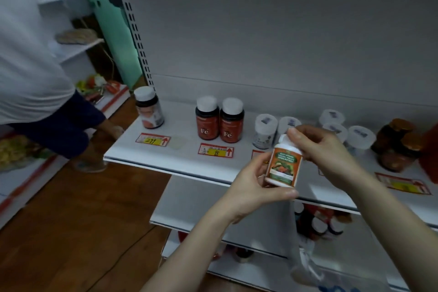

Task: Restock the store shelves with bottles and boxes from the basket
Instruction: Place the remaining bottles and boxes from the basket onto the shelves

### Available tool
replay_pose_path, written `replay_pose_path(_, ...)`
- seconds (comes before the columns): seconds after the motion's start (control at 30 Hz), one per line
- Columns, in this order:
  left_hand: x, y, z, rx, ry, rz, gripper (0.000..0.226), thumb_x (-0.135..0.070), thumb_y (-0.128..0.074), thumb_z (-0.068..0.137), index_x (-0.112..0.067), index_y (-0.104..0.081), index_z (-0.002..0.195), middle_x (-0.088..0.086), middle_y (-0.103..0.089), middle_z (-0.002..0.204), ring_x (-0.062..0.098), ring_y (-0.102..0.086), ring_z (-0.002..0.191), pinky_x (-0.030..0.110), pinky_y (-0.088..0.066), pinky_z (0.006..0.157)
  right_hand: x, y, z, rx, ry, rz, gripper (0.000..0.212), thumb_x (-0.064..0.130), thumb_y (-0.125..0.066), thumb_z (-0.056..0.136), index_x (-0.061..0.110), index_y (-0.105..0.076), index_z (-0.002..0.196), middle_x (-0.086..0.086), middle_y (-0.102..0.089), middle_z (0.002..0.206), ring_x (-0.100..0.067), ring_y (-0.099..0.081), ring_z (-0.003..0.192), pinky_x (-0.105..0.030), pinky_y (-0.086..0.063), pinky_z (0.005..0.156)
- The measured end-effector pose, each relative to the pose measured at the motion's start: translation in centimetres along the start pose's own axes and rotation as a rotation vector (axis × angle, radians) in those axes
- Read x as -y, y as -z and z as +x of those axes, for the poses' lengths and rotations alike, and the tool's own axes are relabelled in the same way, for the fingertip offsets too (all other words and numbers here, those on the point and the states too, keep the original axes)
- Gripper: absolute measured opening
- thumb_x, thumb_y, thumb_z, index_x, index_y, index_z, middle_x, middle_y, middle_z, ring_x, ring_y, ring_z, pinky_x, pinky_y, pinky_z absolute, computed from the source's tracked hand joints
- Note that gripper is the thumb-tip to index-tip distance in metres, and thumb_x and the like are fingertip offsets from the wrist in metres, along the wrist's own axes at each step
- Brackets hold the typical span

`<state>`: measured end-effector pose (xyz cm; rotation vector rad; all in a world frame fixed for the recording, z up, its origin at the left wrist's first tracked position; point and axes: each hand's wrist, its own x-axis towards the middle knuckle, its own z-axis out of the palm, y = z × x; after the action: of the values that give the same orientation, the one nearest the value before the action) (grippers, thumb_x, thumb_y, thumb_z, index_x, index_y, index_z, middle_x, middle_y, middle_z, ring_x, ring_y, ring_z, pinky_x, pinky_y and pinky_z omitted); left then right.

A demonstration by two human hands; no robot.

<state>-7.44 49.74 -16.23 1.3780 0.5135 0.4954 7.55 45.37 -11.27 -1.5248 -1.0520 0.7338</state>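
Seen from the head, the person held a white bottle (284, 163) with an orange and green label in both hands. The left hand (248, 187) was curled round the lower half of it, and its thumb lay under the bottom. The right hand (317, 147) pinched the white cap at the top between the thumb and fingers. The bottle was nearly upright, up in the air over the near edge of the top shelf (180, 161). Just behind it on that shelf stood a bunch of white-capped bottles (265, 130). To the left of those were two dark red bottles marked Fe (219, 121), side by side and touching. Further left, all by itself, stood a dark bottle with a white cap (148, 108). At the far right were brown jars with gold lids (398, 144), close together. Red and yellow tags lay flat along the near part of the shelf: the 299 price tag (153, 140) in front of the lone dark bottle, and the 98 price tag (215, 151) in front of the Fe pair. Under it was a lower shelf (213, 208) with more bottles, too dark to tell apart. A pale plastic bag (303, 258) hung down below the hands. On the left, another person (35, 66) in a white top and dark shorts stood bent over on the wooden floor (71, 220).
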Motion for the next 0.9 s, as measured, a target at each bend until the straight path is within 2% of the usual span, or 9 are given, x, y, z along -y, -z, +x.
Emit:
replay_pose_path(0.07, 0.0, 0.1, -0.3, -0.009, -0.012, -0.015, 0.061, 0.011, -0.07, 0.072, -0.025, -0.048, 0.116, -0.003, -0.063, 0.109, 0.004, -0.064, 0.093, 0.02, -0.05, 0.081, 0.0, -0.3, 0.0, -0.008, -0.002, -0.016, 0.02, 0.028, -0.055, 0.086, 0.016, -0.062, 0.073, 0.002, -0.059, 0.064, -0.001, -0.055, 0.052, -0.014, -0.045, 0.049)
replay_pose_path(0.27, -0.2, -1.4, -0.2, 0.031, -0.022, -0.023, 0.061, 0.002, -0.077, 0.067, -0.023, -0.052, 0.117, 0.001, -0.064, 0.114, 0.008, -0.065, 0.096, 0.02, -0.05, 0.08, 0.1, 1.2, -1.3, -0.057, -0.039, -0.018, 0.02, 0.034, -0.057, 0.083, 0.017, -0.062, 0.075, 0.002, -0.06, 0.07, -0.005, -0.056, 0.062, -0.016, -0.045, 0.053)
replay_pose_path(0.43, 0.3, -4.8, 0.7, 0.13, 0.006, 0.011, 0.059, 0.004, -0.077, 0.069, -0.028, -0.054, 0.113, -0.009, -0.068, 0.107, 0.007, -0.067, 0.094, 0.016, -0.05, 0.074, -1.0, 5.0, -3.8, -0.162, -0.086, -0.017, 0.02, 0.031, -0.056, 0.087, 0.016, -0.064, 0.077, 0.002, -0.057, 0.068, -0.012, -0.051, 0.065, -0.02, -0.04, 0.054)
replay_pose_path(0.5, 0.6, -6.8, 1.1, 0.183, 0.03, 0.015, 0.055, 0.005, -0.073, 0.071, -0.027, -0.054, 0.112, -0.007, -0.069, 0.104, 0.006, -0.068, 0.09, 0.014, -0.049, 0.07, -1.5, 7.1, -5.3, -0.195, -0.097, -0.019, 0.018, 0.031, -0.057, 0.088, 0.019, -0.066, 0.077, 0.011, -0.058, 0.062, -0.004, -0.051, 0.058, -0.018, -0.039, 0.051)
replay_pose_path(0.57, 0.9, -9.1, 1.7, 0.227, 0.054, 0.017, 0.057, 0.0, -0.079, 0.067, -0.026, -0.053, 0.111, -0.007, -0.072, 0.097, 0.007, -0.068, 0.086, 0.015, -0.05, 0.068, -2.1, 9.5, -7.0, -0.248, -0.114, -0.01, 0.016, 0.029, -0.058, 0.088, 0.021, -0.065, 0.076, 0.014, -0.058, 0.058, 0.002, -0.05, 0.053, -0.018, -0.039, 0.05)
replay_pose_path(0.7, 1.4, -15.0, 2.4, 0.337, 0.088, 0.058, 0.06, -0.016, -0.081, 0.057, -0.023, -0.053, 0.11, -0.005, -0.073, 0.096, 0.012, -0.069, 0.085, 0.025, -0.053, 0.073, -3.3, 14.6, -10.9, -0.388, -0.156, -0.003, 0.018, 0.032, -0.06, 0.086, 0.019, -0.066, 0.076, 0.012, -0.06, 0.062, -0.004, -0.052, 0.058, -0.022, -0.041, 0.053)
replay_pose_path(0.77, 1.8, -18.4, 2.5, 0.39, 0.089, 0.067, 0.066, -0.016, -0.085, 0.056, -0.018, -0.054, 0.114, 0.0, -0.072, 0.1, 0.009, -0.068, 0.084, 0.02, -0.053, 0.069, -3.7, 17.4, -13.2, -0.455, -0.179, -0.012, 0.02, 0.033, -0.059, 0.086, 0.018, -0.066, 0.076, 0.008, -0.059, 0.065, -0.006, -0.053, 0.061, -0.022, -0.041, 0.053)
replay_pose_path(0.83, 2.2, -22.2, 2.4, 0.415, 0.065, 0.078, 0.06, -0.02, -0.077, 0.058, -0.018, -0.056, 0.114, 0.0, -0.069, 0.104, 0.003, -0.066, 0.081, 0.015, -0.048, 0.064, -4.0, 20.4, -15.7, -0.504, -0.203, -0.031, 0.02, 0.033, -0.059, 0.087, 0.018, -0.066, 0.076, 0.008, -0.058, 0.066, -0.006, -0.052, 0.061, -0.021, -0.041, 0.053)
replay_pose_path(0.9, 2.7, -25.9, 2.3, 0.428, 0.041, 0.111, 0.055, -0.016, -0.077, 0.064, -0.02, -0.057, 0.115, -0.002, -0.067, 0.108, 0.004, -0.065, 0.086, 0.014, -0.048, 0.067, -4.2, 23.5, -18.2, -0.548, -0.218, -0.053, 0.019, 0.032, -0.059, 0.087, 0.02, -0.067, 0.075, 0.009, -0.059, 0.066, -0.006, -0.052, 0.061, -0.021, -0.041, 0.053)
